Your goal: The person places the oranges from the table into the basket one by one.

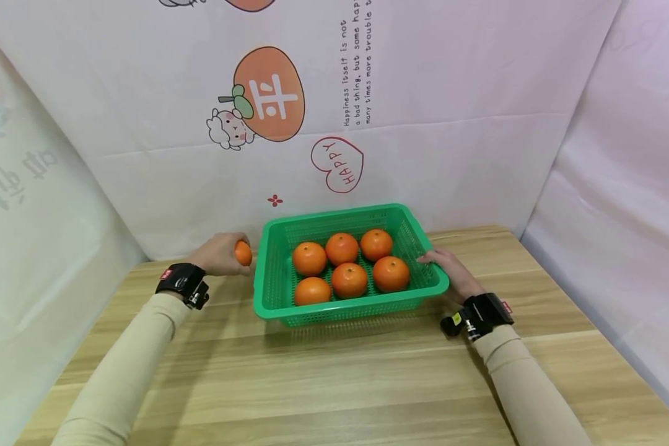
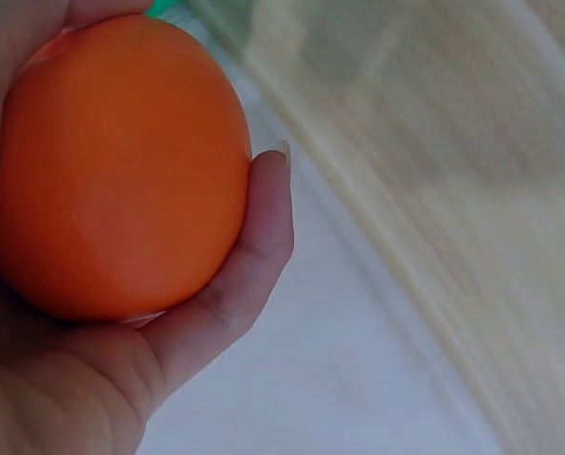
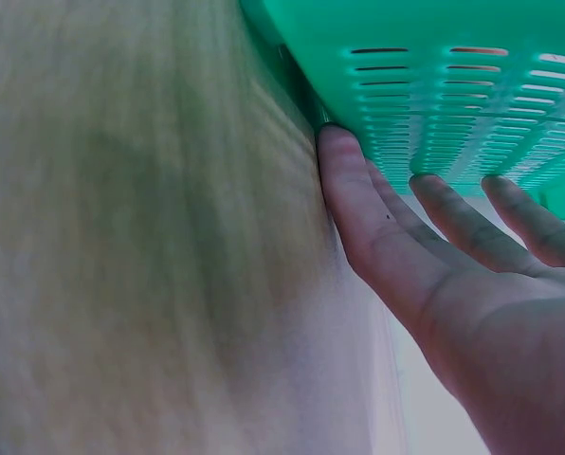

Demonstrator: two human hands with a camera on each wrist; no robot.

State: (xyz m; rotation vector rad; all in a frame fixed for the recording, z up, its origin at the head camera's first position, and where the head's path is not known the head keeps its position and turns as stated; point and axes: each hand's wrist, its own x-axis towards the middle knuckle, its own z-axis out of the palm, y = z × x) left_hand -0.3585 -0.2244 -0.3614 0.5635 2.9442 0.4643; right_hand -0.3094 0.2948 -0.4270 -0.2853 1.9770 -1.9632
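Observation:
My left hand (image 1: 218,254) holds an orange (image 2: 126,171) beside the left end of a green plastic basket (image 1: 260,272). In the left wrist view, fingers and thumb curl around the fruit, and its smooth skin faces the camera. Several more oranges (image 1: 350,280) sit inside the basket in two rough rows. At the basket's right end, my right hand (image 1: 454,272) grips the rim, with one digit showing over the inner side. Seen from the right wrist, the other fingers (image 3: 382,223) reach up against the slotted outer wall (image 3: 425,95).
The basket stands on a wood-grain table (image 1: 334,384) near its back edge. Close behind rises a white printed cloth (image 1: 451,167), with further cloth walls at the left (image 1: 39,204) and right (image 1: 630,235). Each wrist wears a black camera strap (image 1: 183,282).

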